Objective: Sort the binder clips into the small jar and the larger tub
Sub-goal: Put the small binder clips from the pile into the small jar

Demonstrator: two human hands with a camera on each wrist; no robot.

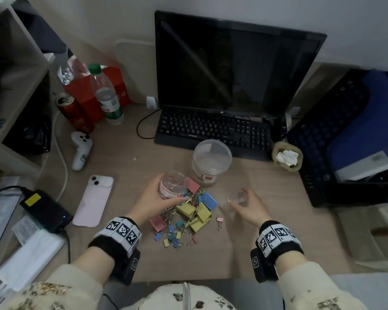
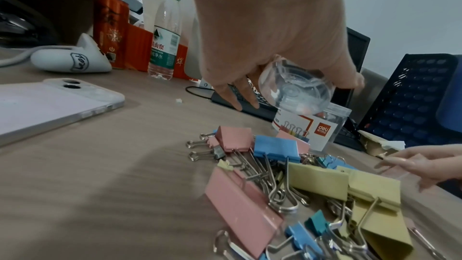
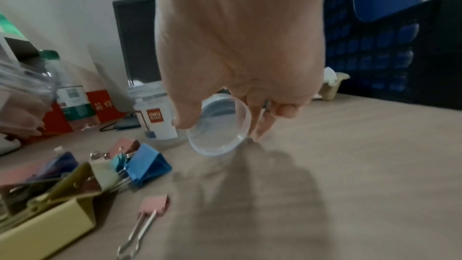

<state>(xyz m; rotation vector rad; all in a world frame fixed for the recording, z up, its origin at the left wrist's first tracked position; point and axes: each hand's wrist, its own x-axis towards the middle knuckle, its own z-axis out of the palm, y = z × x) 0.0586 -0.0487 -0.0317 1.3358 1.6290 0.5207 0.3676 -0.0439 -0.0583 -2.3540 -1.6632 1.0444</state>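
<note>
A pile of pink, blue and yellow binder clips point(image 1: 188, 209) of large and small sizes lies mid-desk. My left hand point(image 1: 173, 187) grips the small clear jar point(image 1: 174, 179), tilted, just above the pile's far left edge; in the left wrist view the jar point(image 2: 300, 86) shows its base. To the right of the pile, my right hand point(image 1: 241, 194) pinches a clear round lid point(image 1: 235, 199) close over the desk; the right wrist view shows this lid point(image 3: 218, 131). The larger tub point(image 1: 212, 162) stands upright behind the pile. One small pink clip point(image 1: 220, 222) lies apart.
A keyboard point(image 1: 211, 130) and monitor point(image 1: 233, 63) stand behind the tub. A pink phone point(image 1: 92, 200), a white controller point(image 1: 81, 151), a water bottle point(image 1: 108, 97) and a red can point(image 1: 74, 115) are at the left. A black crate point(image 1: 323, 153) borders the right.
</note>
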